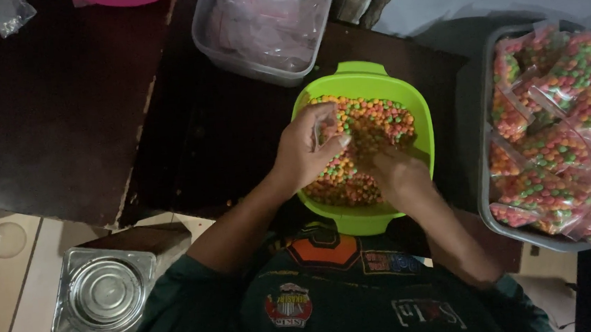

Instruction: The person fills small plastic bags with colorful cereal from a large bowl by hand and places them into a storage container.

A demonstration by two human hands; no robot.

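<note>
Green bowl (412, 102) of coloured candy balls (376, 122) at the counter's (48, 100) near edge, left hand (306, 148) fingers pinching a small clear bag (326, 126), right hand (399, 174) fingers buried, grip unclear.

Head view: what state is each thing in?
Green bowl: open, full of coloured candy balls.
Clear tub: open, holding empty plastic bags.
Grey tray: heaped with filled candy bags.
Small bag: held open by left hand.
Right hand: in the candy.
</note>
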